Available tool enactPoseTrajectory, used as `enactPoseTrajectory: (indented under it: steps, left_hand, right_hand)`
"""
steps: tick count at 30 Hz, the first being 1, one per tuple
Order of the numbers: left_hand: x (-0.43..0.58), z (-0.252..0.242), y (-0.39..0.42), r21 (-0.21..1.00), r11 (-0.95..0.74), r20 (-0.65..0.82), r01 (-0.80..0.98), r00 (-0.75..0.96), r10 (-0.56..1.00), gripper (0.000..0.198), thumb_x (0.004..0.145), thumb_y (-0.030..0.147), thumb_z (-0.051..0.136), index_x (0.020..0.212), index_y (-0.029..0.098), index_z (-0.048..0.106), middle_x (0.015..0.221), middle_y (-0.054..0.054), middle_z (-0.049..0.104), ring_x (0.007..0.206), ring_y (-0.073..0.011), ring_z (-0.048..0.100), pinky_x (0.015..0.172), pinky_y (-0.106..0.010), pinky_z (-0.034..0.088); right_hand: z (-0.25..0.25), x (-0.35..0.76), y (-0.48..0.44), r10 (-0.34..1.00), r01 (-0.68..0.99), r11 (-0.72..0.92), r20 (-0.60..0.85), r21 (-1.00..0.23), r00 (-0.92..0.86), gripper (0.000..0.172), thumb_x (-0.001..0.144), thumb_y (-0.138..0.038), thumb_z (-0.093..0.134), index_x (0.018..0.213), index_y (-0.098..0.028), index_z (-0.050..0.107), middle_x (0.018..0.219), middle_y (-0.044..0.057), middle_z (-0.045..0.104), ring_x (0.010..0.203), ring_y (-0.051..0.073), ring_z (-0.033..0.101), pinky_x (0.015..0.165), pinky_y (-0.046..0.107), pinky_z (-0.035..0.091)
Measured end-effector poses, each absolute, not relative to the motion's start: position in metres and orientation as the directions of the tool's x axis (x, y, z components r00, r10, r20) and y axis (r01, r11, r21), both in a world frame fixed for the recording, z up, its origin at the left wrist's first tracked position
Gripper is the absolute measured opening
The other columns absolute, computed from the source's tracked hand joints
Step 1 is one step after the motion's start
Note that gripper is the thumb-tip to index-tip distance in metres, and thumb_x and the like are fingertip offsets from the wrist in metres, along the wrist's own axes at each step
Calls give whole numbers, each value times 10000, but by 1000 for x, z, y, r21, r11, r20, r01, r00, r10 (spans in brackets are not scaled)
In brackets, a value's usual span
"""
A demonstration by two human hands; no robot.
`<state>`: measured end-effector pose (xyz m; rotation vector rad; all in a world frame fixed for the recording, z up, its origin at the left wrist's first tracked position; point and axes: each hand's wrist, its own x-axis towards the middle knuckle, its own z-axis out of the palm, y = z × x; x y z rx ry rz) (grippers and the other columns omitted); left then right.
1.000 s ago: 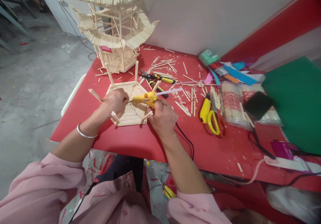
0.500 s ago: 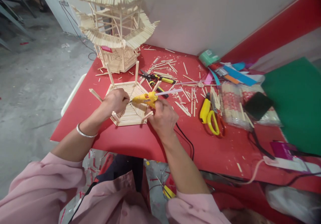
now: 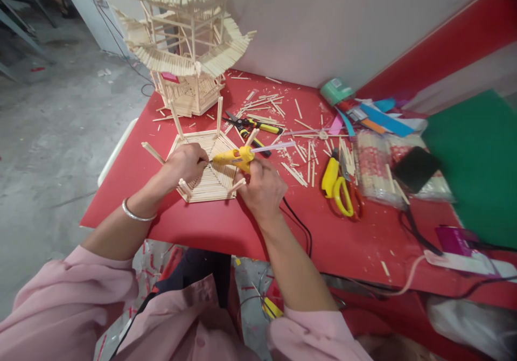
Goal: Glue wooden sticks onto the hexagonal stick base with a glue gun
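Observation:
My right hand (image 3: 264, 188) is wrapped round the handle of a yellow hot glue gun (image 3: 238, 158), with a clear glue stick (image 3: 274, 147) poking out of its back. The gun's nozzle points left, at the middle of a hexagonal platform (image 3: 205, 191) made of thin wooden sticks, with short upright posts at its corners. Over the platform's left part, my left hand (image 3: 187, 162) is closed, thumb and fingertips pinched right beside the nozzle. Whatever lies between those fingertips is too small or hidden to make out.
Behind stands a tiered stick pavilion (image 3: 194, 54). Pruning shears (image 3: 254, 129), loose sticks (image 3: 299, 175), yellow-handled scissors (image 3: 339, 186) and bagged stick bundles (image 3: 375, 169) lie to the right on the red table (image 3: 250, 237). A black cord (image 3: 301, 223) trails from near my right hand.
Both hands, the glue gun and the platform hold almost the same places. The whole view has shifted very slightly.

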<state>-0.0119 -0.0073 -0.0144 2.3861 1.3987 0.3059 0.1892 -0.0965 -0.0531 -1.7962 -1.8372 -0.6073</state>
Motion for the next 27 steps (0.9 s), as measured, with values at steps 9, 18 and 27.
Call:
enactPoseTrajectory:
  steps: [9, 18, 27]
  left_hand:
    - [-13, -14, -7, 422, -447, 7, 789, 490, 872, 251, 766, 196, 541, 827, 175, 784, 865, -71, 738, 818, -210, 664, 766, -313, 532]
    - [-14, -14, -4, 411, -460, 16, 787, 498, 867, 262, 773, 185, 540, 847, 156, 789, 882, -90, 739, 837, -219, 671, 795, -331, 539]
    - [-12, -15, -7, 389, -468, 8, 793, 505, 863, 265, 780, 190, 522, 825, 168, 783, 907, -90, 743, 877, -230, 679, 791, -327, 540]
  right_hand:
    - [-55, 186, -96, 797, 999, 34, 604, -29, -10, 294, 915, -333, 526, 1104, -168, 679, 896, 85, 680, 784, 191, 547, 624, 299, 317]
    - [-55, 187, -96, 803, 999, 24, 596, -41, 5, 283, 894, -317, 541, 1094, -174, 681, 899, 84, 678, 792, 189, 547, 619, 297, 313]
    - [-55, 189, -97, 784, 998, 29, 621, -47, 6, 277, 892, -301, 549, 1099, -174, 683, 942, 93, 701, 817, 190, 569, 648, 290, 342]
